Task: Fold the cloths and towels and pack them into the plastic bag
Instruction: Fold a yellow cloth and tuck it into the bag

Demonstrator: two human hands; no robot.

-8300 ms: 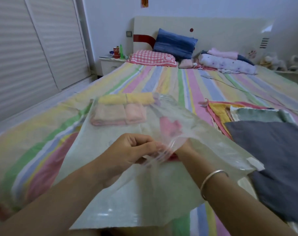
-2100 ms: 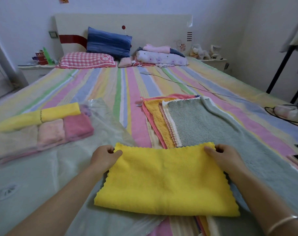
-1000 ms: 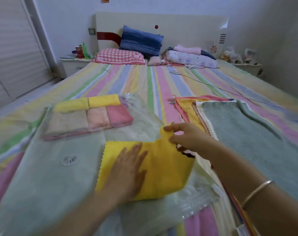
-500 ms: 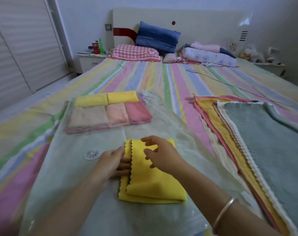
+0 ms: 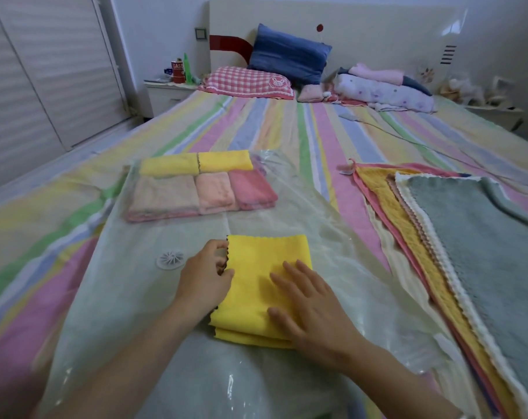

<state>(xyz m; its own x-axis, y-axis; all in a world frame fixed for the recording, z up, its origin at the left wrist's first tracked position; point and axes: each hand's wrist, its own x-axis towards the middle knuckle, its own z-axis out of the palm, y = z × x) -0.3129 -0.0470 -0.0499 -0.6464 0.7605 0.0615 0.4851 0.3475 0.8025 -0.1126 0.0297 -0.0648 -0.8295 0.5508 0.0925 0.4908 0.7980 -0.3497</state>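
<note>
The yellow cloth (image 5: pixel 262 279) just got another fold, now a small square under my hands, atop the plastic bag (image 5: pixel 130 303). My left hand (image 5: pixel 205 279) pinches its edge, right hand (image 5: pixel 312 313) presses flat. Bagging's next, I reckon.

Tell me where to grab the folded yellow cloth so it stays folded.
Probably pinch the folded yellow cloth at its zigzag left edge, coming from the left: the loose layers end there, by the left hand, so one pinch should hold the stack together.

A striped bed (image 5: pixel 287 131) is backed by a cream headboard (image 5: pixel 377 31); a nightstand (image 5: pixel 163 96) is set at its far left corner, near slatted doors (image 5: pixel 45 71).
</note>
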